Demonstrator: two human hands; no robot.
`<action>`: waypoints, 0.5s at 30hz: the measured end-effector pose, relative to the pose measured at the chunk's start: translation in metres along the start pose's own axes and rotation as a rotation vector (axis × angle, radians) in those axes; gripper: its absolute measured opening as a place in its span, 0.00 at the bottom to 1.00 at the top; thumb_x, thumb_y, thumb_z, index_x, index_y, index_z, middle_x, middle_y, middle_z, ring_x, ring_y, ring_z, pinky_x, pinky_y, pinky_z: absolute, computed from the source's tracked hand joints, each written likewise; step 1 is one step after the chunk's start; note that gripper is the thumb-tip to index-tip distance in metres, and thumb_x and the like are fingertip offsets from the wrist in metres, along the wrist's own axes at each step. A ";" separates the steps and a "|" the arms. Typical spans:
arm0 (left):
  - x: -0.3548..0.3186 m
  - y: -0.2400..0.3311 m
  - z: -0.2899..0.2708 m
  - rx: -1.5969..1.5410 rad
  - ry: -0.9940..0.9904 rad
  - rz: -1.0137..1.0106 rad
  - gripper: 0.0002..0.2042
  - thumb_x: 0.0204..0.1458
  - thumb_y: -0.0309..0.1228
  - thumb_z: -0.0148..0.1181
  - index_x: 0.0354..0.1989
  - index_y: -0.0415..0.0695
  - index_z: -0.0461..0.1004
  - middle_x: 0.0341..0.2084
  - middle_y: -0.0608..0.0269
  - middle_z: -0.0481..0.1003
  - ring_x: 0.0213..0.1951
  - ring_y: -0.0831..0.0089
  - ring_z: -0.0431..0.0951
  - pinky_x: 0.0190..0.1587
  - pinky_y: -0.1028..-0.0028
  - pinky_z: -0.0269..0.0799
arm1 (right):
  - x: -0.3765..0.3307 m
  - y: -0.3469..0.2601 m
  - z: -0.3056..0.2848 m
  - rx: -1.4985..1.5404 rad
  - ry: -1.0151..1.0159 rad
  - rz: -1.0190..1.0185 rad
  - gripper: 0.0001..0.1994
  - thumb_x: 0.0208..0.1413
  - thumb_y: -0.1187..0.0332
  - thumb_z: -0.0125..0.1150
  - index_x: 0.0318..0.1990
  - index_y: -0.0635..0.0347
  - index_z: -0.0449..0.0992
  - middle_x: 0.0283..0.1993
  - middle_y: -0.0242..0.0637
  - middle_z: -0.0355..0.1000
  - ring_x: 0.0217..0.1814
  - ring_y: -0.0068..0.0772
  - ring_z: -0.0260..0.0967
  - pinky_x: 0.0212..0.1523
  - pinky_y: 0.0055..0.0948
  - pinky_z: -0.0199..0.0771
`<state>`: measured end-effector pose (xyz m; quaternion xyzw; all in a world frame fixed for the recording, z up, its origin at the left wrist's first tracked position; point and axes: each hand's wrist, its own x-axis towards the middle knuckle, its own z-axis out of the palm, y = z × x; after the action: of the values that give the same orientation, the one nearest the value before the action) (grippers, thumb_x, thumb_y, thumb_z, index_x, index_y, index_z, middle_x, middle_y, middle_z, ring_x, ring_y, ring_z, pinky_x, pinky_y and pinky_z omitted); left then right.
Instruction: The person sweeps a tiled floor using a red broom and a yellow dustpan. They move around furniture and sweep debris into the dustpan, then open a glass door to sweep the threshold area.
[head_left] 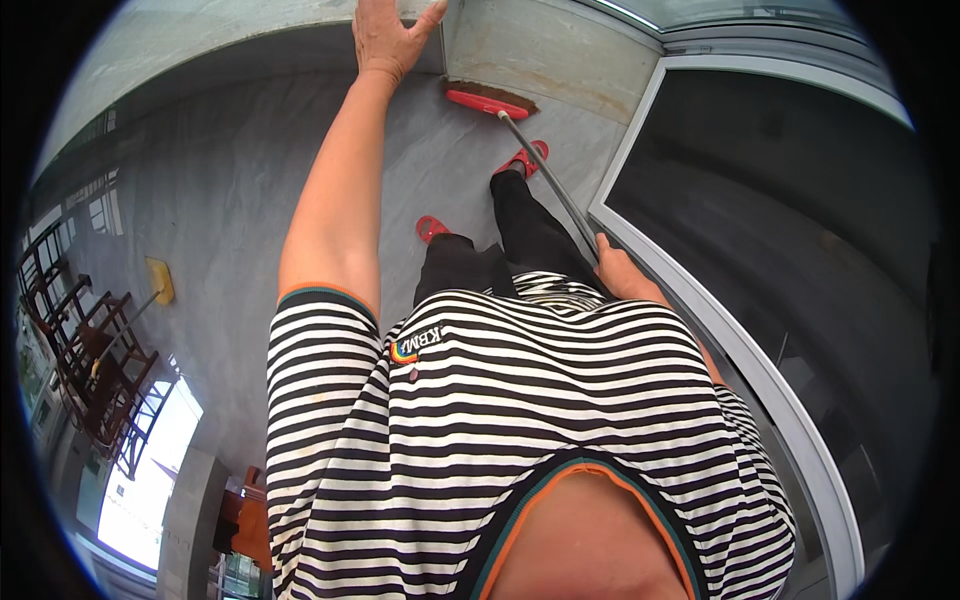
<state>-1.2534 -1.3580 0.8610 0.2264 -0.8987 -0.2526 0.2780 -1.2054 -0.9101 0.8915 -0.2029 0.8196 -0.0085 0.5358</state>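
My right hand (627,273) is closed round the grey pole of a broom (488,103), low beside my hip. The broom has a red head with brown bristles, which sits on the floor against the foot of a pale wall. My left arm is stretched out ahead, and my left hand (388,42) is open with thumb spread. Its fingertips are cut off by the top edge. It is nearest the pale wall panel, but I cannot tell whether it touches.
Grey marbled floor (240,150) spreads left of my red slippers (432,228). A white-framed dark glass panel (780,190) runs close along my right. Far left are a yellow mop head (159,281) on a pole and stacked dark wooden furniture (100,385).
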 end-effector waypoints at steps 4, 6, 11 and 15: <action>-0.140 -0.012 -0.074 -0.022 -0.085 -0.044 0.29 0.43 0.43 0.63 0.53 0.46 0.63 0.53 0.57 0.62 0.55 0.58 0.61 0.55 0.65 0.60 | -0.051 0.004 0.029 0.216 0.089 -0.077 0.27 0.44 0.74 0.55 0.55 0.69 0.59 0.46 0.65 0.66 0.51 0.59 0.65 0.52 0.41 0.65; -0.232 -0.049 -0.122 0.073 -0.233 -0.151 0.27 0.43 0.38 0.64 0.53 0.46 0.64 0.52 0.56 0.63 0.54 0.59 0.63 0.55 0.64 0.61 | -0.058 0.038 0.072 0.355 0.112 -0.067 0.29 0.44 0.72 0.59 0.56 0.69 0.60 0.45 0.57 0.70 0.45 0.47 0.71 0.49 0.34 0.68; -0.575 -0.184 -0.247 -0.046 -0.520 -1.494 0.26 0.47 0.44 0.59 0.49 0.39 0.68 0.47 0.50 0.70 0.49 0.61 0.70 0.48 0.63 0.67 | -0.093 0.032 0.094 0.869 0.097 0.148 0.13 0.52 0.74 0.53 0.45 0.62 0.62 0.20 0.30 0.59 0.12 0.17 0.54 0.07 0.20 0.54; -0.774 -0.155 -0.335 -0.125 -0.173 -1.947 0.16 0.49 0.42 0.57 0.41 0.47 0.68 0.19 0.69 0.66 0.18 0.76 0.62 0.20 0.73 0.57 | -0.061 0.035 0.066 1.008 0.152 0.295 0.08 0.53 0.73 0.53 0.26 0.56 0.61 0.16 0.26 0.55 0.10 0.13 0.49 0.06 0.16 0.50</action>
<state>-0.4318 -1.1634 0.7139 0.8346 -0.3212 -0.4345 -0.1074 -1.1377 -0.8434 0.9087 0.1984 0.7702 -0.3406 0.5014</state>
